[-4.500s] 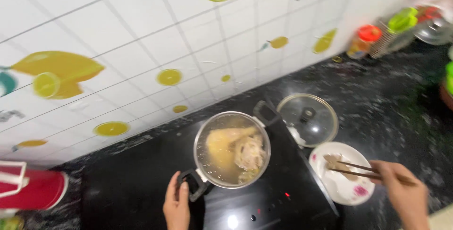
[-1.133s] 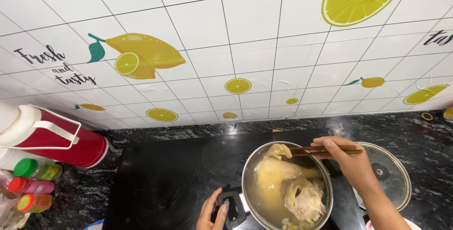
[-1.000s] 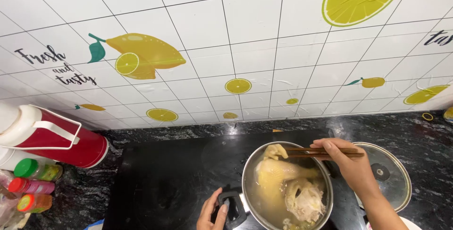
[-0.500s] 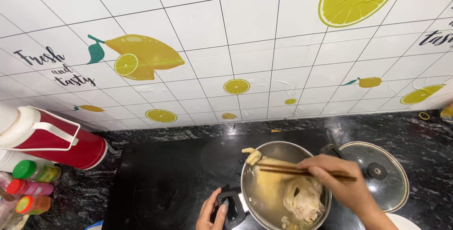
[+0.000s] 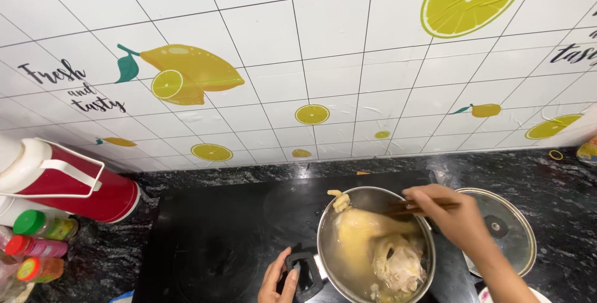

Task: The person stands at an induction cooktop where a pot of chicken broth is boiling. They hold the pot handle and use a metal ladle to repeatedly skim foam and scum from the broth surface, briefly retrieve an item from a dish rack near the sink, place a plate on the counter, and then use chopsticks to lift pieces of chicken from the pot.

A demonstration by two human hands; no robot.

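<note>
So the steel pot (image 5: 375, 247) is the centre of everything here: it sits on the black cooktop (image 5: 236, 234) toward its right side, and inside it there's a whole pale chicken (image 5: 373, 241) lying in cloudy broth, with one foot poking up over the far rim. The right hand (image 5: 457, 219) reaches in from the right of the pot, fingers closed around a pair of wooden chopsticks (image 5: 416, 206) whose tips are down at the bird. The left hand (image 5: 277, 278) is at the near-left of the pot, wrapped around its black handle (image 5: 305, 275) to steady it. As for progress, I'd say the bird looks cooked through and the lid is already off, but the chicken is still fully in the pot, so getting it turned or lifted looks like what's left. The glass lid (image 5: 504, 231) lies flat just right of the pot on the dark speckled desk (image 5: 559, 191). Well left of the pot there's a red and white thermos (image 5: 68, 185) on its side, with small coloured-cap bottles (image 5: 37, 247) just in front of it.
</note>
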